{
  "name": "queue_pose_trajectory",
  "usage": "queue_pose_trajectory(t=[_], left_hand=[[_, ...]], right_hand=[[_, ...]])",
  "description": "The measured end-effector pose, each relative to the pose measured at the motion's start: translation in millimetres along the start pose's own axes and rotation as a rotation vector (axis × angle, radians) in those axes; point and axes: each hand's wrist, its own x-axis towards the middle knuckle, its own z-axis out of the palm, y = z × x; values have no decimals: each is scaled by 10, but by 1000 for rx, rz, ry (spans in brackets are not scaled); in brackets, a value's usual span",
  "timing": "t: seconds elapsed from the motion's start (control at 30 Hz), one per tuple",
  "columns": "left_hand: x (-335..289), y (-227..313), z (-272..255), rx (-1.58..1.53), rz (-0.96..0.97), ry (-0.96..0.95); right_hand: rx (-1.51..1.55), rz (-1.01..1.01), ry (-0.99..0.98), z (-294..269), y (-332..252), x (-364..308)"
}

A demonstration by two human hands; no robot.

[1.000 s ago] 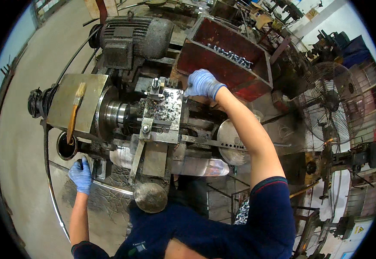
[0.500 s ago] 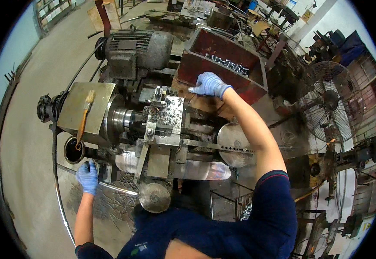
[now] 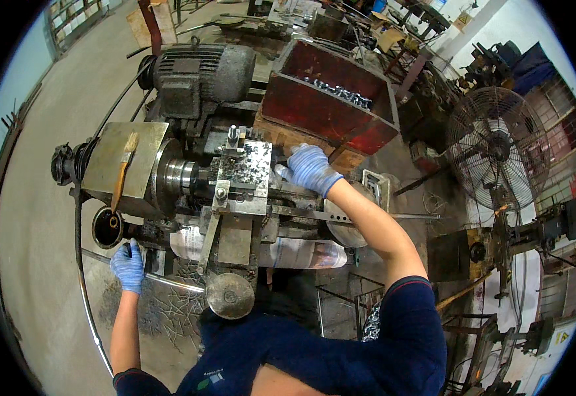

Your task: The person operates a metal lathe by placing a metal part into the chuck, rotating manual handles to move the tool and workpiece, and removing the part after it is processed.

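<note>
At the bottom of the frame the person's dark blue shirt fills the lower middle, both bare forearms rising from it. Low on the left, the left hand (image 3: 128,266), in a blue glove, is closed around a dark lever (image 3: 129,245) at the front of the lathe, just beside a round black cup (image 3: 108,227); its grip is wrapped tight on the lever. Metal shavings (image 3: 169,317) lie scattered on the floor right of that arm. A round grey handwheel (image 3: 230,296) sits just above the shirt, in the lower centre.

In the middle of the frame is the lathe carriage (image 3: 242,175), its flat top speckled with chips, with the shiny chuck (image 3: 179,177) to its left. The right hand (image 3: 309,168), also in a blue glove, rests at the carriage's right edge, fingers curled over something small and pale; what the grip holds cannot be told. A paintbrush (image 3: 124,170) with a wooden handle lies on the grey headstock cover (image 3: 119,158) at the middle left.

Further up, a grey electric motor (image 3: 202,72) stands in the upper left of centre. Right of it a red metal bin (image 3: 327,99) holds a heap of small shiny metal parts (image 3: 341,92). At the far right stands a round wire-caged fan (image 3: 496,148).
</note>
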Motion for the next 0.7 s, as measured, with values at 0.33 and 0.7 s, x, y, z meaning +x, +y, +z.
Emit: queue_pose_trajectory(t=[0.33, 0.7], left_hand=[[-2, 25, -20, 20, 28, 18], [-10, 53, -18, -90, 7, 37]], right_hand=[[71, 65, -77, -132, 109, 79], [-58, 16, -115, -155, -103, 77]])
